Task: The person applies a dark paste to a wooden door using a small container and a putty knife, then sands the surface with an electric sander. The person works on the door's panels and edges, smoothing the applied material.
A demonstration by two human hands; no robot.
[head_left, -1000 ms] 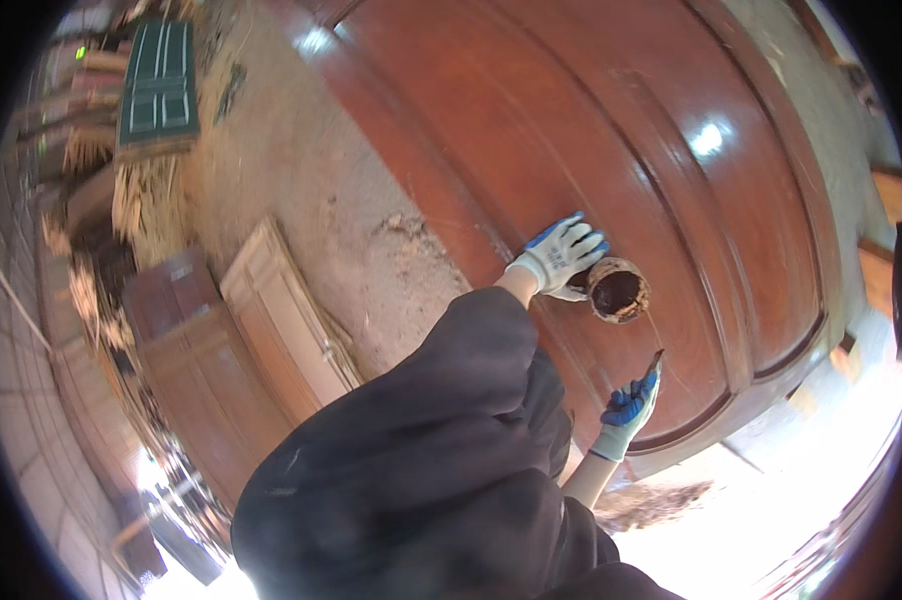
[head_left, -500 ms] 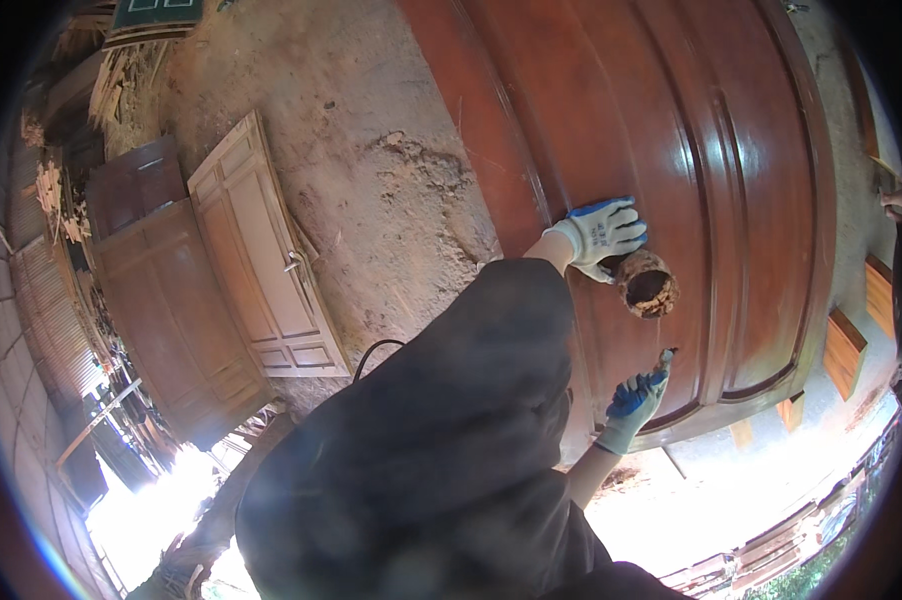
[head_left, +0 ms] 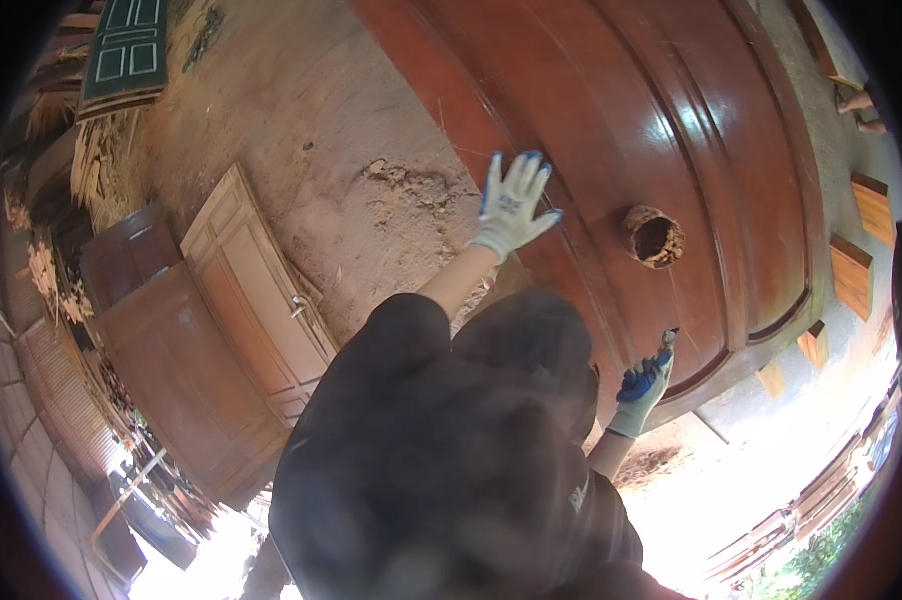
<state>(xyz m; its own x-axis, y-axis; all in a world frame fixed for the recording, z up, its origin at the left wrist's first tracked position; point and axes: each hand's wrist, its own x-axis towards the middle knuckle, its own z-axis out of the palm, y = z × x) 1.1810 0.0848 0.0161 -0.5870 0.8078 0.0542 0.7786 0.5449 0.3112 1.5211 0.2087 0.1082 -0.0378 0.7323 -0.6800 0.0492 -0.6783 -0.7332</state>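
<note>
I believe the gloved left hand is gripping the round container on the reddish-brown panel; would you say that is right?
Not quite: the gloved left hand is not gripping the round container. The head view shows that hand open, fingers spread, off to the container's left. The container is indeed on the reddish-brown panel.

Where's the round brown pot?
In the head view, the round brown pot sits right of centre on the glossy reddish panel, beyond the gloved right hand.

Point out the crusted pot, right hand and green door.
Crusted pot (head_left: 637, 227), head view: its crusted rim.
Right hand (head_left: 644, 382), head view: its gloved middle.
Green door (head_left: 127, 47), head view: its panelled face.
</note>
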